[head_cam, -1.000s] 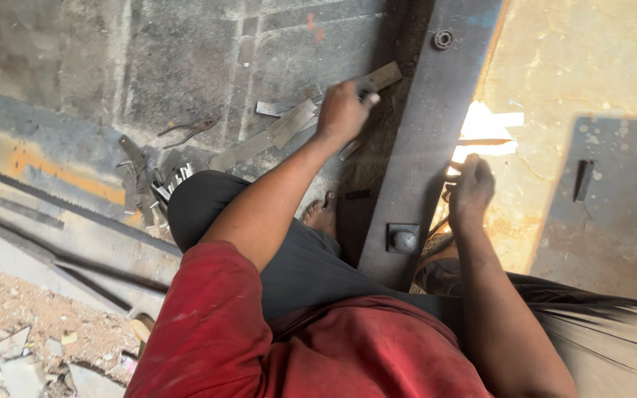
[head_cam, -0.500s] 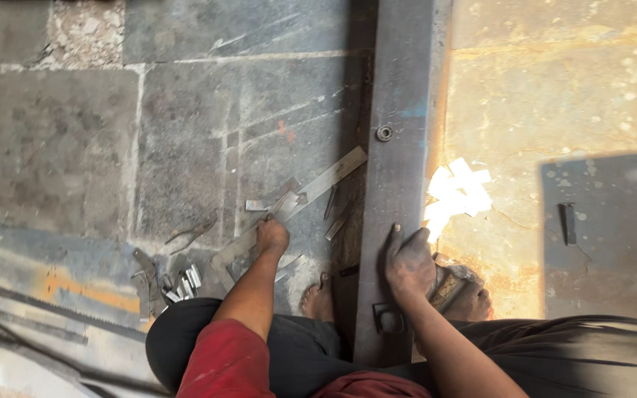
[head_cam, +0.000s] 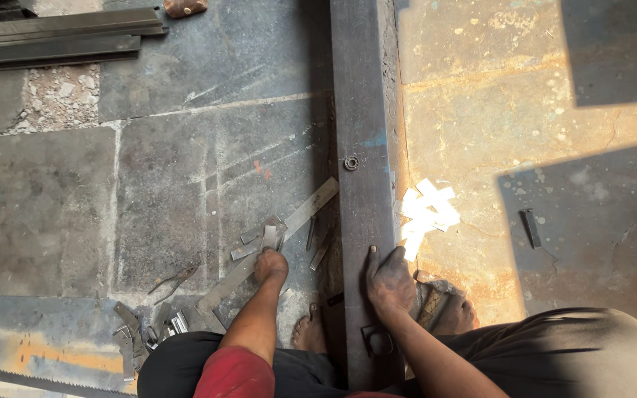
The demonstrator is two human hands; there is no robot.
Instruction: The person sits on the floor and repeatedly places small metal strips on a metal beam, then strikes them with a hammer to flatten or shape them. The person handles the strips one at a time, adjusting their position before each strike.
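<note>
My left hand [head_cam: 270, 264] is closed around a small flat metal piece [head_cam: 268, 237] lying among short steel offcuts on the stone floor. A long flat steel strip [head_cam: 274, 243] runs diagonally under that hand. My right hand [head_cam: 388, 282], dark with grime, rests palm down on a long dark steel beam [head_cam: 361, 133] that runs away from me across the floor. A round bolt or nut [head_cam: 351, 163] sits on the beam farther up. My bare feet [head_cam: 309, 332] show on either side of the beam.
Steel bars [head_cam: 53, 37] are stacked at the top left. Scrap offcuts and pliers [head_cam: 175, 280] lie near my left knee. A saw blade [head_cam: 38, 379] lies at the bottom left. A small dark metal piece [head_cam: 531, 227] lies on the right floor.
The view has tilted further forward, showing more floor and beam. My left hand has stayed on the metal pieces; my right hand has stayed flat on the beam.
</note>
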